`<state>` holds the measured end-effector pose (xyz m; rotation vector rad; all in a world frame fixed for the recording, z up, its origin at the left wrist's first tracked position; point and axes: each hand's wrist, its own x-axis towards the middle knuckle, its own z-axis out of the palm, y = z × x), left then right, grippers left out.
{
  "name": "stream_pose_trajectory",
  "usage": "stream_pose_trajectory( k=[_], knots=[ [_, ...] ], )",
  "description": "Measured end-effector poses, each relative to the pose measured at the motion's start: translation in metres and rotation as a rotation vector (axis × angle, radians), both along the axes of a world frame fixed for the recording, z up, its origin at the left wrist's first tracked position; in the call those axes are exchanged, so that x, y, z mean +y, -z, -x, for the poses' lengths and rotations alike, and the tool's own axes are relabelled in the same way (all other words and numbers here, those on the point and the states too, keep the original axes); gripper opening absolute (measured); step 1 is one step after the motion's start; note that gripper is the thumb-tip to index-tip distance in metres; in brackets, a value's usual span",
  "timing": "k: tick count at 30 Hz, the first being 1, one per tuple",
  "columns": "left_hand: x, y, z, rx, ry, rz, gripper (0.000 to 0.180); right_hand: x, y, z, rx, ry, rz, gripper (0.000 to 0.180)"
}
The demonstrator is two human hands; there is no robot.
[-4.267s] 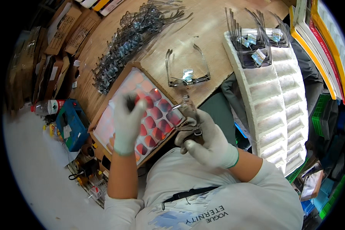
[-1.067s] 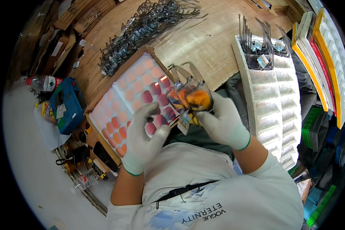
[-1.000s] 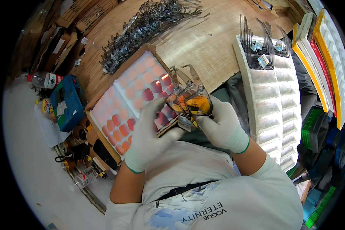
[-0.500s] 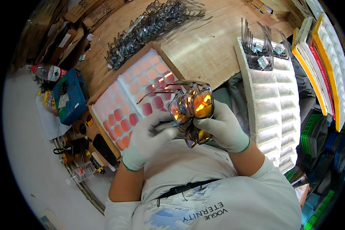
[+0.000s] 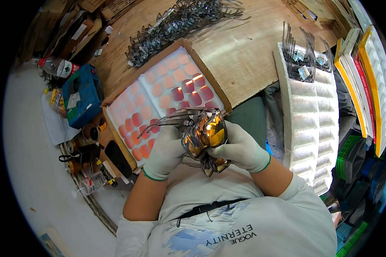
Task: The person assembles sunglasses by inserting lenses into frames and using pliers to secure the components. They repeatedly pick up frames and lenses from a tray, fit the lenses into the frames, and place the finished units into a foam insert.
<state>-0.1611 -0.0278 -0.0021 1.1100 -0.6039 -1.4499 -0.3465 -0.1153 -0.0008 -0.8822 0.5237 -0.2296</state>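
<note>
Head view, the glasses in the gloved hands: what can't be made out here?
- Glasses: how many frames are stacked, as they overlap.
- Left hand and right hand: fingertips hidden behind the amber lenses, so the exact grip is unclear.
- Lens tray: its near corner is covered by the hands.
- Pile of frames: cut off by the top edge and too tangled to count.

You sit at a pale, grained wooden workbench [image 5: 244, 51] under bright, even light. To your left lies a smooth light-grey floor [image 5: 25, 171]. To your right stand tall white moulded foam trays [image 5: 313, 115] beside yellow-edged stacked trays [image 5: 373, 85].
</note>
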Motion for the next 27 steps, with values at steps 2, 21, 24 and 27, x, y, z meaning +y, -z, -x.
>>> stream_pose_trajectory(
  k=[2,21,24,27],
  knots=[
    [0.002,0.0,-0.002,-0.266,0.015,0.046,0.053,-0.003,-0.003,0.0,0.068,-0.078,0.021,0.048],
    [0.011,-0.006,0.004,-0.488,-0.117,0.014,0.041,0.002,0.002,-0.001,0.094,0.143,0.027,0.035],
    [0.006,-0.017,0.011,-0.633,0.032,0.03,0.057,-0.001,-0.004,-0.001,0.18,-0.021,0.049,0.035],
    [0.003,-0.004,0.014,-0.48,0.048,0.092,0.07,-0.001,-0.002,0.0,0.151,-0.129,0.154,0.037]
  ],
)
